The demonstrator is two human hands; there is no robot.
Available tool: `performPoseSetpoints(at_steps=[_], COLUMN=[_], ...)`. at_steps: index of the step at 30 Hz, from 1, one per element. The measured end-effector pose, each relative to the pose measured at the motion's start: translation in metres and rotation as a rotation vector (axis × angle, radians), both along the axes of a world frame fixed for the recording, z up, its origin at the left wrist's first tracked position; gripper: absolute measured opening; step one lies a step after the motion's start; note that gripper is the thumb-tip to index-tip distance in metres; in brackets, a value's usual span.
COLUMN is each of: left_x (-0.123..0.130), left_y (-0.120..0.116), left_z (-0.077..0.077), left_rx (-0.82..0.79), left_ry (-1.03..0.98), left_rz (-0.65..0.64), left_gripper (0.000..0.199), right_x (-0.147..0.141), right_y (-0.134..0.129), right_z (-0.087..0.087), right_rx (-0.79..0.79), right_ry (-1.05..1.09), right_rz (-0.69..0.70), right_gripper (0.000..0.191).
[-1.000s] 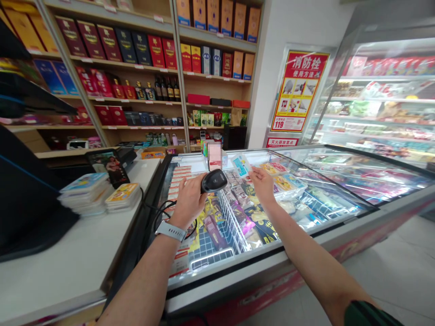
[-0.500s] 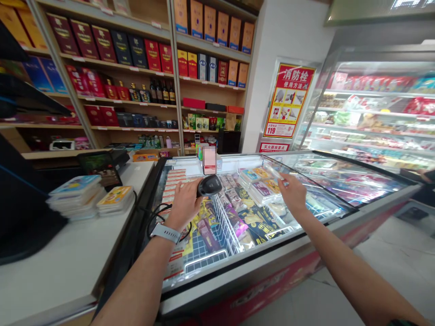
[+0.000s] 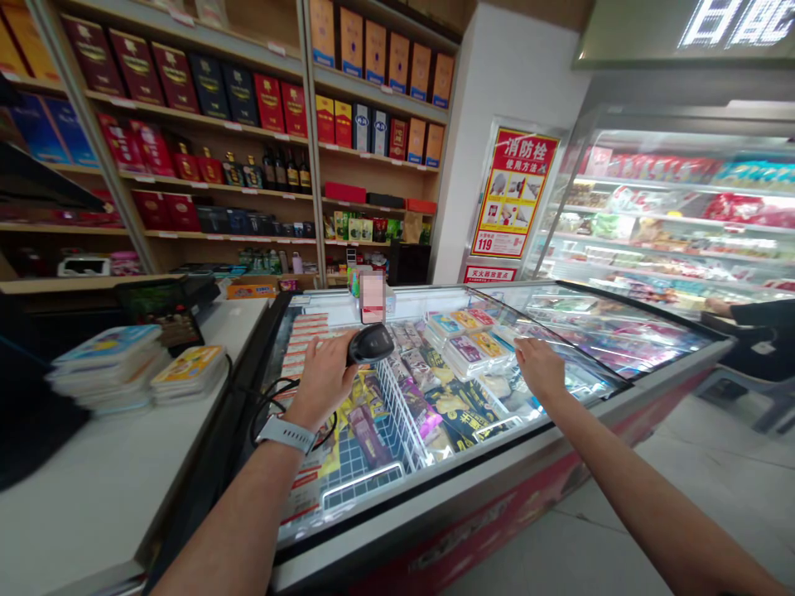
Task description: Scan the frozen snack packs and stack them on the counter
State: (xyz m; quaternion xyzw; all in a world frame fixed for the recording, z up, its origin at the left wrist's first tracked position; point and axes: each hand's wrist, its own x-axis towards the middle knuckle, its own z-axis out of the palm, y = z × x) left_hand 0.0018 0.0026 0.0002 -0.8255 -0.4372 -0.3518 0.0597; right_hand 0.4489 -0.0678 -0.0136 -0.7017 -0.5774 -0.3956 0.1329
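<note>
— Left hand (image 3: 323,382)?
— Gripping a black scanner (image 3: 373,343), over the left side of the freezer (image 3: 472,470), just beside the bench (image 3: 93,497).
— Right hand (image 3: 539,370)?
— Open, empty, above the glass lid (image 3: 596,356), right of the scanner.

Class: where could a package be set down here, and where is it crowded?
Bare white counter lies nearer the camera than the stacked packs, up to its edge. The chest freezer is crowded: packages fill it beneath the glass, under the right hand.
</note>
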Motion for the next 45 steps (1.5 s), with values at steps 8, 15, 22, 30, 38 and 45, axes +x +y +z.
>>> performPoseSetpoints(at_steps=[8, 15, 22, 30, 38, 45], left_x=[0.000, 0.000, 0.000, 0.000, 0.000, 0.000], left_y=[-0.001, -0.001, -0.001, -0.003, -0.001, -0.005], left_z=[0.000, 0.001, 0.000, 0.002, 0.000, 0.002], left_rx=[-0.002, 0.003, -0.011, -0.011, -0.017, -0.047], left_ry=[0.011, 0.011, 0.009, 0.001, -0.002, -0.011], left_rz=[0.006, 0.009, 0.009, 0.007, 0.010, 0.003], left_gripper=[0.052, 0.052, 0.053, 0.052, 0.054, 0.054], right_x=[-0.001, -0.001, -0.002, -0.002, -0.014, -0.039], right_y=[0.002, 0.003, 0.003, 0.005, 0.003, 0.007], right_z=[0.000, -0.002, -0.003, -0.002, 0.002, 0.009], right_rx=[-0.070, -0.060, -0.044, -0.041, 0.034, 0.108], right_ry=[0.058, 0.076, 0.072, 0.124, 0.170, 0.162], right_rz=[0.043, 0.065, 0.064, 0.066, 0.066, 0.220], right_gripper=[0.028, 0.029, 0.032, 0.029, 0.031, 0.030])
